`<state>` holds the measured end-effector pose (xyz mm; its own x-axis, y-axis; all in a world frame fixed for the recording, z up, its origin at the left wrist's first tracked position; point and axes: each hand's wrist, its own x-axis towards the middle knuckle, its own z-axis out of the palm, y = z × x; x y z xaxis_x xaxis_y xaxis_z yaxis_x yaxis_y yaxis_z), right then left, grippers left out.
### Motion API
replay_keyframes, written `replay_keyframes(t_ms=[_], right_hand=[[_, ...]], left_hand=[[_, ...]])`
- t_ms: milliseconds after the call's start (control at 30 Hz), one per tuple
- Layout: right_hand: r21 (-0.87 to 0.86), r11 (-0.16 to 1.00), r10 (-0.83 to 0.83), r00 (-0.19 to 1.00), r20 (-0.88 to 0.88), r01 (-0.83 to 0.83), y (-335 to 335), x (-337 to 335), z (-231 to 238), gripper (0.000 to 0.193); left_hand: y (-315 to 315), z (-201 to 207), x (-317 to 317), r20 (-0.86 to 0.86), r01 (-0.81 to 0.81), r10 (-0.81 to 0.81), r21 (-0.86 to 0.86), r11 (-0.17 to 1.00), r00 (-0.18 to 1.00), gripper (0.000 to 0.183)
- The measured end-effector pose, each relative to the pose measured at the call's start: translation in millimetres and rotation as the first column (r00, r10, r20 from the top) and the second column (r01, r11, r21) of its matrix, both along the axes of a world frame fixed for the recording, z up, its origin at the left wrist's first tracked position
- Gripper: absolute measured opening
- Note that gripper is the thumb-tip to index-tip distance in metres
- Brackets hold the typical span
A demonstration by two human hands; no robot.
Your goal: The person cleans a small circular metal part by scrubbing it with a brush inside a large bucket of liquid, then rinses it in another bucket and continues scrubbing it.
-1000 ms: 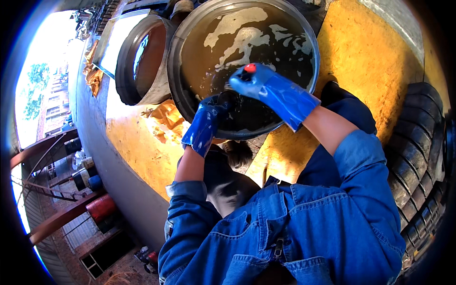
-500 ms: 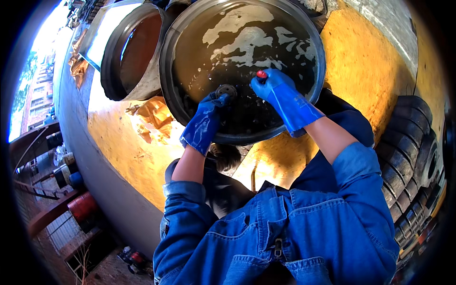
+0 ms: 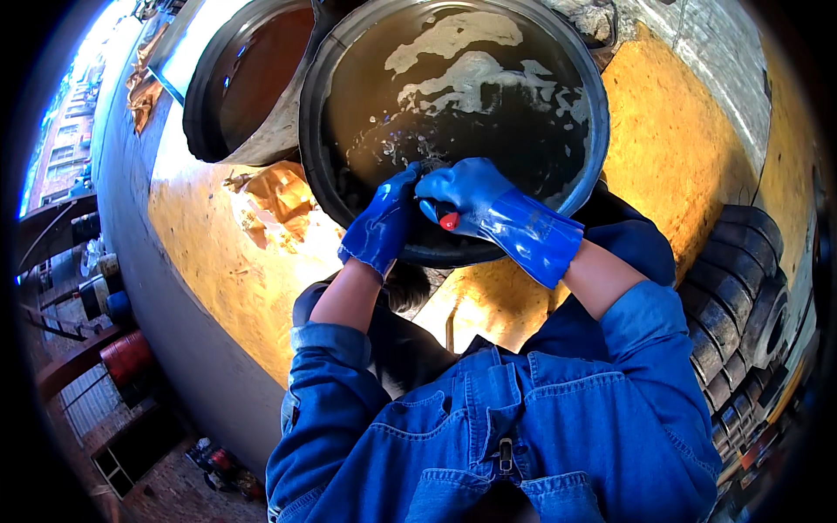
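My left hand [image 3: 384,213] and my right hand [image 3: 471,196], both in long blue rubber gloves, meet over the near side of a wide round tub [image 3: 601,131] of murky water with patches of foam. My right fingers are closed round a tool with a red-and-black handle [image 3: 449,221]; its working end is hidden. A round grey metal part, seen earlier in my left hand, is now almost wholly covered by the gloves. The left fingers remain closed at the same spot. Small splashes and bubbles show just beyond the fingertips.
Left of the tub stands a second round drum [image 3: 281,126] with reddish-brown liquid. Crumpled brown paper [image 3: 281,199] lies on the yellow floor beside it. Dark ribbed cylindrical parts [image 3: 732,270] are piled at the right. My knees flank the tub's near edge.
My right hand has moved left and turned over, bringing the tool to the metal part at my left hand. The red handle end now points toward me. Splashes have appeared.
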<state>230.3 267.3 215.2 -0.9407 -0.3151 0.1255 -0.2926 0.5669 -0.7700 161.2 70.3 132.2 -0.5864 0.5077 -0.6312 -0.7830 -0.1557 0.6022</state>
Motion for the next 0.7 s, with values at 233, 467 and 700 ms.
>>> replay_keyframes(t_ms=[233, 467, 700], right_hand=[[0.281, 0.953, -0.177, 0.963, 0.202, 0.116, 14, 10, 10, 0.013], [-0.393, 0.868, -0.27, 0.953, 0.139, 0.303, 19, 11, 1, 0.015], [-0.276, 0.868, -0.406, 0.91, 0.089, 0.414, 33, 0, -14, 0.014]], left_hand=[[22, 43, 2, -0.157, -0.086, 0.085, 0.006, 0.996, 0.984, 0.033], [20, 50, -1, -0.088, -0.126, 0.131, 0.057, 0.99, 0.987, 0.036], [21, 57, 4, -0.248, -0.065, 0.042, -0.082, 0.994, 0.968, 0.036]])
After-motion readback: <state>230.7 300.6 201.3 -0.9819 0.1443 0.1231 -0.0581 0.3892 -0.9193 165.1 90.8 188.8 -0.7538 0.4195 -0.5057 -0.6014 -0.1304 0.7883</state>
